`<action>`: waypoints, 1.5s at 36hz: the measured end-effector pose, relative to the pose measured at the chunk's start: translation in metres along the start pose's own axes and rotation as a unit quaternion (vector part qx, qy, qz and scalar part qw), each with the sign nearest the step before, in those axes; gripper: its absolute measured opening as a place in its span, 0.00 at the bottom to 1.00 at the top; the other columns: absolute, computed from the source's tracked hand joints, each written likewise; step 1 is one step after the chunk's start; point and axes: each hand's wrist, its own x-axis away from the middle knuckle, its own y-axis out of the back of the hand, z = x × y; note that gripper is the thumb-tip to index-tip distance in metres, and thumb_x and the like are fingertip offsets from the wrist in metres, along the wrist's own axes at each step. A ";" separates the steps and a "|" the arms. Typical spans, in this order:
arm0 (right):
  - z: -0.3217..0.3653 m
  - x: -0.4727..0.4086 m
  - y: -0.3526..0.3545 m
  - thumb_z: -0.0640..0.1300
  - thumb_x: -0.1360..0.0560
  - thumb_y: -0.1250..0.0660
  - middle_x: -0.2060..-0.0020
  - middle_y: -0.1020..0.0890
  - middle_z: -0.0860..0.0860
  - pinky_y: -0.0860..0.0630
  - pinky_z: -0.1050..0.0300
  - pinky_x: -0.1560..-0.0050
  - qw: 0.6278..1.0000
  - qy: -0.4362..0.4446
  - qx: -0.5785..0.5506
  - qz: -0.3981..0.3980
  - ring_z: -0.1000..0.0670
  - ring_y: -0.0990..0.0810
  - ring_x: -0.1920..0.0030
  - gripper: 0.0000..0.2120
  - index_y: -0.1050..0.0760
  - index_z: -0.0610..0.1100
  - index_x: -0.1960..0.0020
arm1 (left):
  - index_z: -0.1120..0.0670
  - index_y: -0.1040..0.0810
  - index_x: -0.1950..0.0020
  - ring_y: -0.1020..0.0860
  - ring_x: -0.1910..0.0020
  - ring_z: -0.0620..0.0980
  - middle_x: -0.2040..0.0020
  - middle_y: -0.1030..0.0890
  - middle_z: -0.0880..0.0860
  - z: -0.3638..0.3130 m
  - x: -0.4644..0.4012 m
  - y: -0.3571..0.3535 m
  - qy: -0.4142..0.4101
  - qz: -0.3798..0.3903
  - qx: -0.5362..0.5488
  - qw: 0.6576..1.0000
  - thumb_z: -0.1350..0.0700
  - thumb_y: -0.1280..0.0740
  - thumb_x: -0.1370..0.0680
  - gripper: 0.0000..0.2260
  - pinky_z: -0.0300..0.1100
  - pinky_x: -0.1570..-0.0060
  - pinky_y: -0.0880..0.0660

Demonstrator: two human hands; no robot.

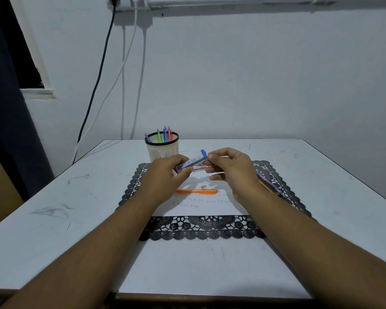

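Lead refill case (pixel 191 163), marked 2B, blue cap (pixel 203 153): held tilted above the paper sheet (pixel 201 208). Left hand (pixel 163 177) pinches its lower end; right hand (pixel 232 170) pinches the capped end. Orange pencil (pixel 196 191) lies on the sheet beneath; pen cup (pixel 163 150) stands behind.

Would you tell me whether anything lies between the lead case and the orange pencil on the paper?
Only a reddish pencil, held right beneath the lead case; otherwise nothing visible stands in the way down to the orange pencil.
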 end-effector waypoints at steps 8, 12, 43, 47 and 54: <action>0.003 0.002 0.000 0.42 0.21 0.26 0.58 0.11 0.46 0.17 0.56 0.65 0.999 0.026 0.022 -0.005 0.46 0.12 0.60 0.03 0.17 0.42 0.50 | 0.42 0.15 0.44 0.25 0.55 0.28 0.61 0.23 0.32 0.003 -0.001 -0.006 -0.043 -0.021 -0.035 0.998 0.43 0.29 0.21 0.08 0.36 0.69 0.37; 0.004 0.002 0.000 0.44 0.21 0.25 0.58 0.11 0.46 0.18 0.56 0.68 0.999 0.029 0.028 -0.007 0.45 0.12 0.60 0.04 0.18 0.43 0.51 | 0.42 0.15 0.45 0.26 0.54 0.27 0.61 0.23 0.32 0.005 -0.001 -0.008 -0.048 -0.026 -0.042 0.998 0.43 0.29 0.21 0.08 0.35 0.69 0.37; 0.010 0.009 -0.001 0.41 0.23 0.26 0.58 0.13 0.47 0.21 0.55 0.69 0.997 0.063 0.035 0.006 0.50 0.15 0.62 0.07 0.15 0.51 0.58 | 0.40 0.17 0.46 0.23 0.59 0.37 0.62 0.19 0.38 0.007 -0.003 -0.007 -0.031 -0.008 -0.040 0.999 0.40 0.31 0.20 0.08 0.40 0.70 0.29; 0.010 0.009 -0.001 0.41 0.23 0.26 0.56 0.13 0.47 0.21 0.56 0.68 0.998 0.064 0.013 -0.001 0.51 0.16 0.62 0.05 0.16 0.48 0.57 | 0.41 0.16 0.46 0.23 0.59 0.36 0.62 0.19 0.38 0.005 -0.002 -0.007 -0.027 -0.010 -0.040 0.999 0.41 0.30 0.20 0.07 0.40 0.69 0.27; 0.011 0.009 -0.001 0.40 0.23 0.26 0.54 0.13 0.43 0.21 0.56 0.68 0.997 0.075 -0.024 0.005 0.48 0.16 0.61 0.09 0.16 0.51 0.60 | 0.43 0.16 0.44 0.22 0.62 0.39 0.61 0.18 0.39 0.002 -0.001 -0.006 -0.020 0.014 -0.020 1.000 0.42 0.30 0.20 0.08 0.42 0.65 0.24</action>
